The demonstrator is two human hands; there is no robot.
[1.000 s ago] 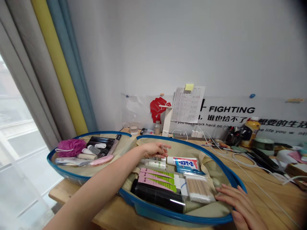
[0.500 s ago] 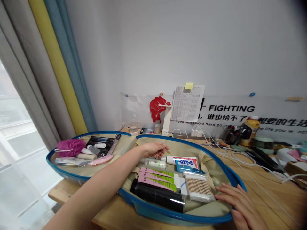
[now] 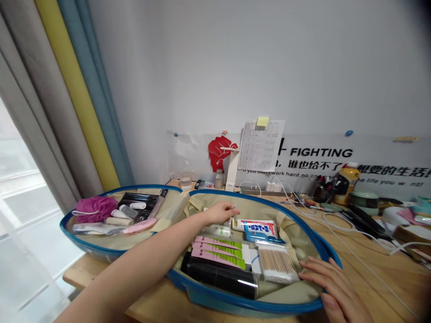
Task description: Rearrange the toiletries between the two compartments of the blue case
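Observation:
An open toiletry bag with a blue rim (image 3: 256, 308) lies on the wooden desk. My left hand (image 3: 220, 213) reaches into its right half and pinches a small clear vial (image 3: 235, 218) upright beside a toothpaste tube (image 3: 259, 227). Below them lie a small white bottle (image 3: 218, 231), two pink and green tubes (image 3: 218, 251), a black bottle (image 3: 218, 276) and a pack of cotton swabs (image 3: 276, 264). My right hand (image 3: 332, 287) rests flat with fingers spread on the bag's right edge.
The bag's left half (image 3: 84, 242) holds a purple bath puff (image 3: 90, 208), small tubes and a black pouch. Behind the bag stand a white lamp base (image 3: 232, 172) and a small bottle. White cables (image 3: 340, 229), a yellow bottle (image 3: 346, 179) and clutter cover the desk at right.
My left hand has lowered the small vial from above the bag's back down next to the toothpaste tube. The right hand has stayed on the bag's edge.

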